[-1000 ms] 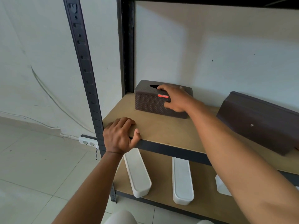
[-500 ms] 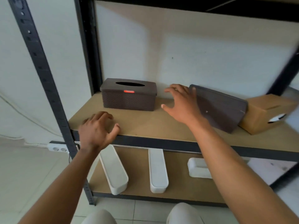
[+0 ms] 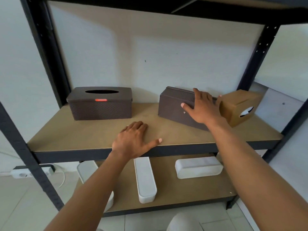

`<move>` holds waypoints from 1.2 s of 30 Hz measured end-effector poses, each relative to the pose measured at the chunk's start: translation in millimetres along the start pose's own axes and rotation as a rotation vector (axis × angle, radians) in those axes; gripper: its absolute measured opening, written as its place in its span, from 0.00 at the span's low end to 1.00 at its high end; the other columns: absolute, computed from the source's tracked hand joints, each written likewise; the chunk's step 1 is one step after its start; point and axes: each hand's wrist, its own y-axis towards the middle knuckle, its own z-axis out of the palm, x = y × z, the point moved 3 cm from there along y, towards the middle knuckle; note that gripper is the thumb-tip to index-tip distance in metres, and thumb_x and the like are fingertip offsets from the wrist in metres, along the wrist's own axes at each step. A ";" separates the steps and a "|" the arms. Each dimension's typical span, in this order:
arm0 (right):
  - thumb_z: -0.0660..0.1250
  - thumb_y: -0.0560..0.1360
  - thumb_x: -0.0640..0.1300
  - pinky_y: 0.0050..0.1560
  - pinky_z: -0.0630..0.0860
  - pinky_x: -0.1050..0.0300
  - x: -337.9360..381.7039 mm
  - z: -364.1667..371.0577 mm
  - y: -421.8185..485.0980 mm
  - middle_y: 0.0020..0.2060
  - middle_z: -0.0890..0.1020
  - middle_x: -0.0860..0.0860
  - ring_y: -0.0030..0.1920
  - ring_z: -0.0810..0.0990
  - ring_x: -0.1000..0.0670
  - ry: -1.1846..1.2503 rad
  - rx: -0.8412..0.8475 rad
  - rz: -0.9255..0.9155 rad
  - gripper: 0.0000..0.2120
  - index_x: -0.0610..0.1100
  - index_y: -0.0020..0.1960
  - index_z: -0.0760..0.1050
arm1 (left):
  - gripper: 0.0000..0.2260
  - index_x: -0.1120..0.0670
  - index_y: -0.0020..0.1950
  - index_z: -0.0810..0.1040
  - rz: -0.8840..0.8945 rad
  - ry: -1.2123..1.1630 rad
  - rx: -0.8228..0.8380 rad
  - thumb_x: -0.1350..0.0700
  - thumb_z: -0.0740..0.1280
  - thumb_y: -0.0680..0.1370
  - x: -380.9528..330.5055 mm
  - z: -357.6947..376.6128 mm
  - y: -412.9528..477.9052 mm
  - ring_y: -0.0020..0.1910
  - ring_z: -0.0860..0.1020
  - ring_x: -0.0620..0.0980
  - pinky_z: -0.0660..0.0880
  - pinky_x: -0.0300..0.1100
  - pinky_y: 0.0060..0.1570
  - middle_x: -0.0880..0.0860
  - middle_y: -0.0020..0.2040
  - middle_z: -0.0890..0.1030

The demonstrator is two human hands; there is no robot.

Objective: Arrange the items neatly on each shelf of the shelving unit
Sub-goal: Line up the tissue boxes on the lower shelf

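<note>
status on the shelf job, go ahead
Left hand flat on shelf board. Right hand on tipped brown box, grip unclear. Cardboard tissue box sits at its right end.
</note>
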 end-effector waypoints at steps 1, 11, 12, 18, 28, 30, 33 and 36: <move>0.53 0.82 0.67 0.76 0.42 0.24 -0.8 2.0 0.4 0.78 0.62 0.41 0.81 0.56 0.39 -0.013 -0.010 -0.004 0.39 0.46 0.83 0.49 | 0.42 0.47 0.76 0.67 -0.004 0.006 0.000 0.21 0.47 0.73 -0.5 0.5 0.3 0.74 0.68 0.52 0.67 0.51 0.71 0.49 0.77 0.68; 0.66 0.80 0.55 0.78 0.52 0.29 12.5 14.8 -53.7 0.72 0.70 0.44 0.74 0.67 0.41 -0.060 -0.388 -0.116 0.26 0.47 0.76 0.69 | 0.43 0.47 0.73 0.70 -0.041 0.003 -0.033 0.19 0.46 0.72 -1.8 3.1 1.2 0.70 0.73 0.52 0.73 0.52 0.65 0.48 0.73 0.72; 0.68 0.79 0.54 0.79 0.51 0.30 15.3 17.4 -62.6 0.72 0.71 0.44 0.74 0.68 0.41 -0.042 -0.442 -0.116 0.26 0.47 0.74 0.71 | 0.43 0.48 0.73 0.70 -0.055 0.005 -0.035 0.19 0.46 0.71 -2.2 2.7 0.6 0.69 0.73 0.52 0.74 0.52 0.64 0.48 0.73 0.72; 0.72 0.77 0.49 0.80 0.52 0.32 28.8 31.1 -100.8 0.71 0.71 0.46 0.74 0.68 0.41 0.052 -0.557 -0.122 0.26 0.48 0.73 0.72 | 0.45 0.53 0.68 0.73 -0.129 0.021 -0.058 0.19 0.49 0.70 -4.3 -2.7 -4.2 0.67 0.75 0.53 0.77 0.52 0.60 0.51 0.69 0.75; 0.75 0.73 0.60 0.60 0.70 0.42 16.4 50.2 -109.0 0.61 0.76 0.49 0.59 0.73 0.44 0.043 -0.488 0.028 0.48 0.47 0.83 0.54 | 0.47 0.54 0.70 0.72 -0.113 0.025 -0.043 0.19 0.47 0.70 -3.9 -2.9 -5.0 0.68 0.74 0.55 0.77 0.52 0.60 0.53 0.70 0.74; 0.75 0.73 0.60 0.58 0.70 0.42 13.7 54.9 -107.4 0.61 0.76 0.47 0.59 0.73 0.43 0.033 -0.470 0.053 0.45 0.48 0.82 0.58 | 0.46 0.54 0.70 0.71 -0.113 0.025 -0.042 0.19 0.47 0.70 -4.2 -3.5 -5.2 0.68 0.74 0.55 0.77 0.53 0.60 0.53 0.71 0.74; 0.74 0.73 0.61 0.57 0.68 0.44 14.7 52.0 -108.4 0.60 0.74 0.45 0.58 0.71 0.43 0.045 -0.508 0.095 0.40 0.49 0.80 0.63 | 0.46 0.54 0.70 0.72 -0.111 0.030 -0.044 0.19 0.48 0.70 -5.3 -4.5 -5.0 0.69 0.74 0.55 0.77 0.52 0.60 0.53 0.70 0.74; 0.71 0.73 0.64 0.57 0.65 0.46 25.8 33.5 -102.5 0.61 0.73 0.46 0.60 0.69 0.43 0.071 -0.586 0.034 0.32 0.51 0.72 0.71 | 0.45 0.54 0.69 0.72 -0.111 0.040 -0.045 0.20 0.48 0.71 -5.2 -4.1 -4.0 0.68 0.74 0.55 0.77 0.52 0.59 0.53 0.70 0.74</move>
